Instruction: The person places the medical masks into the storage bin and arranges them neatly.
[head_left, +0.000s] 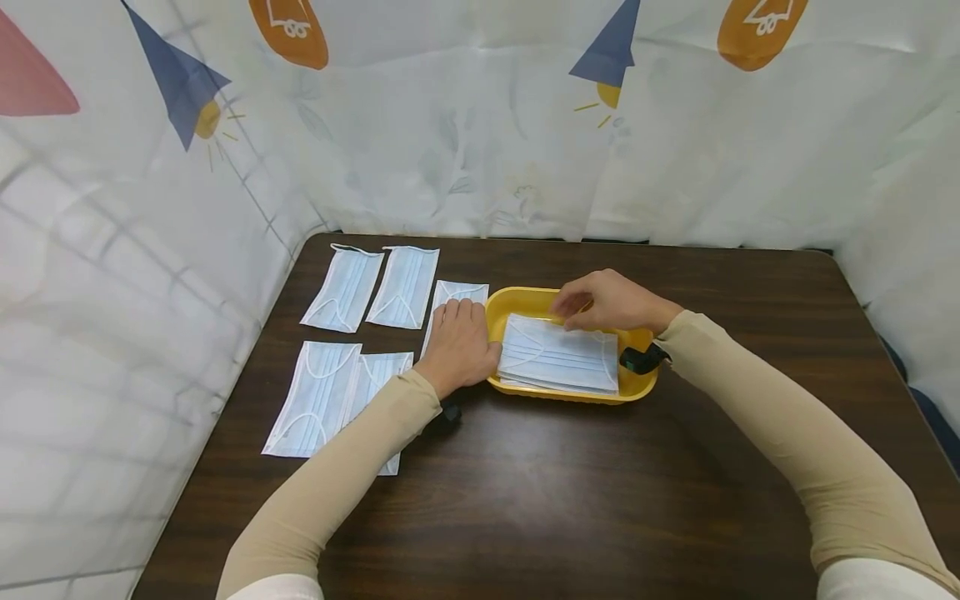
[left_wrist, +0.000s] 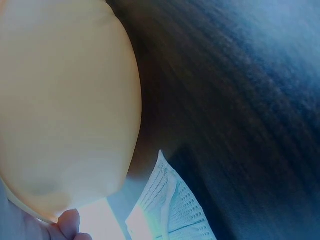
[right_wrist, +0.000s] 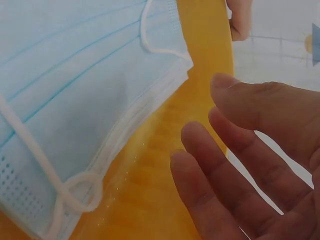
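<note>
A yellow plastic tray (head_left: 525, 297) holds a stack of light blue face masks (head_left: 558, 354) with white ear loops. My right hand (head_left: 611, 302) hovers over the tray's far side, beside the stack. Seen from the right wrist, its relaxed fingers (right_wrist: 200, 185) are bent a little, with nothing between them and apart from the stacked masks (right_wrist: 90, 75). To the left of the tray, my left hand (head_left: 461, 346) lies over a single mask (head_left: 459, 291), covering most of it. Its fingers point away from me, and the thumb is by the tray's left rim.
Several more masks lie flat at the left of the dark wooden table (head_left: 570, 492): two at the back (head_left: 348, 283) and two overlapping ones (head_left: 318, 392) nearer me, partly under my left forearm. A white printed curtain (head_left: 480, 125) hangs behind the table and along its sides.
</note>
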